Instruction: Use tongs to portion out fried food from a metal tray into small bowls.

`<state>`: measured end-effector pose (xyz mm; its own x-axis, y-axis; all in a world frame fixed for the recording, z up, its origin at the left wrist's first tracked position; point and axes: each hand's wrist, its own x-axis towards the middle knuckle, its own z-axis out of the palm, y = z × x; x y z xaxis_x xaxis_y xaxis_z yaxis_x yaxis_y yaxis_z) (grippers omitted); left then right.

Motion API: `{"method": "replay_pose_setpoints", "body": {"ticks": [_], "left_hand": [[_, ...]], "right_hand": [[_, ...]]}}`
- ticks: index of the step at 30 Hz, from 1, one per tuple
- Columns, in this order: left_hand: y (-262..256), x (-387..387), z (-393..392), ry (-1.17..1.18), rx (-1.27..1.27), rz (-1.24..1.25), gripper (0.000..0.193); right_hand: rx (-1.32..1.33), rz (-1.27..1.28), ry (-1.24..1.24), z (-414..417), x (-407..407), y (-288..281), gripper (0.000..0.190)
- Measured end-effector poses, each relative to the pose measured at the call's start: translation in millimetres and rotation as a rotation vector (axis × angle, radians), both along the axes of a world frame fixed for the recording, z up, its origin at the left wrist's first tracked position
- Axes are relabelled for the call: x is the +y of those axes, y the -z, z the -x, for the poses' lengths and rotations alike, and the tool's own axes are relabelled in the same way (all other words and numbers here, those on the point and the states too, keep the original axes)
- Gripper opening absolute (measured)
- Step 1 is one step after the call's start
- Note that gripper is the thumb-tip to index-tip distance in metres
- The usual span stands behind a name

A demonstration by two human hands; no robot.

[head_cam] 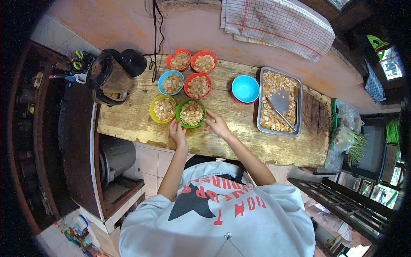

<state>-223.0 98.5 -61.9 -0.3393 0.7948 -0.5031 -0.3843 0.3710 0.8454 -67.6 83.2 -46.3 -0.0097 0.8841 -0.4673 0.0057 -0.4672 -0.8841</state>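
A green bowl [191, 126] filled with small pale, square-cut food pieces [191, 113] stands on the worn wooden table. My left hand [178, 133] is at its lower left side, fingers apart and close to the rim. On the bowl's right, my right hand [218, 124] has its fingers spread near the rim; light contact there is hard to judge. Beside the green bowl is a filled yellow bowl [152, 113]. Behind them stand a filled blue bowl [160, 86] and red bowls [210, 88] with the same pieces.
To the right, an empty blue bowl [245, 89] is stacked on another. A metal tray [279, 132] of pieces holds a metal utensil [282, 115]. A blender [110, 80] and dark cords [155, 41] are at left. A checked cloth [279, 25] hangs above; plastic bags [342, 138] lie right.
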Motion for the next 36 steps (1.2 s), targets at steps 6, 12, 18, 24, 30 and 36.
{"method": "replay_pose_setpoints", "body": {"ticks": [6,12,18,24,30,36], "left_hand": [[10.0,1.3,-0.3,-0.032,0.135,0.057,0.043],[-54.6,-2.5,-50.1,0.115,0.490,0.010,0.052],[-34.0,27.3,-88.1,0.680,0.387,-0.403,0.041],[-18.0,56.2,-143.4,0.956,0.708,-0.477,0.046],[-27.3,70.4,-165.1,0.940,0.716,-0.541,0.043],[-10.2,73.2,-175.9,0.818,0.663,-0.418,0.037]], "right_hand": [[-0.018,0.007,0.002,1.2,-1.1,-2.6,0.047],[-0.516,-0.323,0.381,-38.1,-9.6,-45.5,0.020],[-0.906,-0.324,0.611,-109.7,-3.5,-57.7,0.031],[-1.081,-0.174,0.535,-137.1,3.7,-33.3,0.037],[-0.972,-0.178,0.498,-139.3,1.3,-21.2,0.039],[-0.793,-0.258,0.586,-141.2,-3.7,-23.4,0.038]]}}
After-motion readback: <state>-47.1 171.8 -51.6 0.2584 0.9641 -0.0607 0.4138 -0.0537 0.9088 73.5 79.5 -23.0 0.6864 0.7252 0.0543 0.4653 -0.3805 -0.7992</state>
